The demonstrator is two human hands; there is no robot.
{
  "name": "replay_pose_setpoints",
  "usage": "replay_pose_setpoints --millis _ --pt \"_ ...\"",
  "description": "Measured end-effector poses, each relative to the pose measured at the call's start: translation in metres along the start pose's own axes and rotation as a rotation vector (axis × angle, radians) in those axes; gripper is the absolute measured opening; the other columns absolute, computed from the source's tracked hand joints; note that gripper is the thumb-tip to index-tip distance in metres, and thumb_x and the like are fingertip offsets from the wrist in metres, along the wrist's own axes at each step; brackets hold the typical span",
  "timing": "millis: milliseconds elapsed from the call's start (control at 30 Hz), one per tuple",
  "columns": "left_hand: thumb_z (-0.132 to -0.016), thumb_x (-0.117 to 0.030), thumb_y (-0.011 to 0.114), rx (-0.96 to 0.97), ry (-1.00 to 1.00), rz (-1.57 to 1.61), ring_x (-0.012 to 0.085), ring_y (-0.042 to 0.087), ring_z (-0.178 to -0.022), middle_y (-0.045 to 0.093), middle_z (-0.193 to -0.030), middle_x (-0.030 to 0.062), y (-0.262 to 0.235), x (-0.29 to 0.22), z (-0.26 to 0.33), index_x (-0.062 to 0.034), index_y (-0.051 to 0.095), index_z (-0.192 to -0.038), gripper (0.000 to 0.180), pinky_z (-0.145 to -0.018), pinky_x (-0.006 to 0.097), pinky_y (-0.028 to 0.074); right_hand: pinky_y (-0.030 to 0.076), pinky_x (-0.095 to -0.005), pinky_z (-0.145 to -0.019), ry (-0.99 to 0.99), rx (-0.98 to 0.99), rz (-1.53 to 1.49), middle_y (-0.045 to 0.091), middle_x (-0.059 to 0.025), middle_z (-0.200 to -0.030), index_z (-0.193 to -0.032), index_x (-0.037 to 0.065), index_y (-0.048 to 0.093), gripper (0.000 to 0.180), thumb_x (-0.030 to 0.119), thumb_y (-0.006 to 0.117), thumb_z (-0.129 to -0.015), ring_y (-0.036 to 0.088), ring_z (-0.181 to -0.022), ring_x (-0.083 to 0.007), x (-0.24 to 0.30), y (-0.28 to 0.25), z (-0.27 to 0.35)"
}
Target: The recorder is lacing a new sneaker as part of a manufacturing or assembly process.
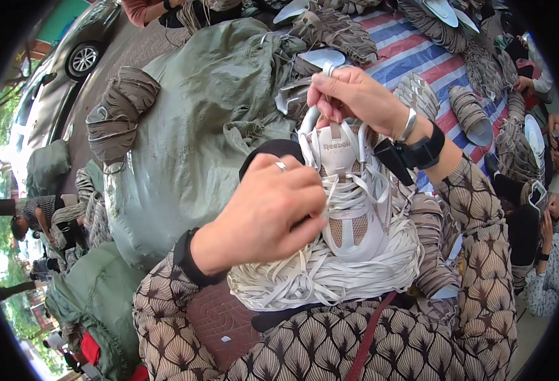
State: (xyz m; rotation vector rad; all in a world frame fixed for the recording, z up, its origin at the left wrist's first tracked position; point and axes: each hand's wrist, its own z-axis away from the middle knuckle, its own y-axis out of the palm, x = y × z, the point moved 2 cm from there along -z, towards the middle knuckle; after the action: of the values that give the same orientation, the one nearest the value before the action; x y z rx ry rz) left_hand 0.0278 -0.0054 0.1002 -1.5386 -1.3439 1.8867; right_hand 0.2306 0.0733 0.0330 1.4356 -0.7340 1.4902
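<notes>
1. Two hands work one white sneaker (349, 203), which stands toe-down on a heap of white laces (317, 276) in the person's lap.
2. Left hand (263, 213) is curled, fingers closed on the laces over the shoe's front.
3. Right hand (352, 95) pinches the heel loop shut.
4. Behind sits a big green sack (190, 127); bundled shoe uppers (117, 114) and a striped tarp (412, 47) lie around.
</notes>
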Motion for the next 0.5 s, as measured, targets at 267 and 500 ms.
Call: replay_pose_setpoints --millis 267,500 --pt "-0.071 -0.013 0.068 -0.449 -0.13 -0.701 0.025 0.046 -0.118 0.055 -0.119 0.0065 -0.008 0.072 0.0 -0.0119 0.061 -0.072 0.007 -0.097 0.043 0.029 0.056 -0.0241 -0.07 -0.037 -0.002 -0.204 0.06 -0.0017 -0.071 -0.091 -0.001 0.062 0.037 0.03 0.045 -0.102 0.067 -0.071 -0.0129 -0.002 -0.002 -0.005" --pt "-0.073 -0.016 0.071 -0.334 -0.12 -0.184 0.0274 0.043 -0.126 0.053 -0.129 0.0072 -0.025 0.048 0.017 -0.0085 0.063 -0.073 0.012 -0.104 0.044 0.026 0.057 -0.0272 -0.064 -0.107 -0.116 -0.155 0.062 -0.0022 -0.074 -0.096 0.0 0.062 0.035 0.031 0.048 -0.101 0.059 -0.063 -0.0081 0.023 -0.03 0.006"
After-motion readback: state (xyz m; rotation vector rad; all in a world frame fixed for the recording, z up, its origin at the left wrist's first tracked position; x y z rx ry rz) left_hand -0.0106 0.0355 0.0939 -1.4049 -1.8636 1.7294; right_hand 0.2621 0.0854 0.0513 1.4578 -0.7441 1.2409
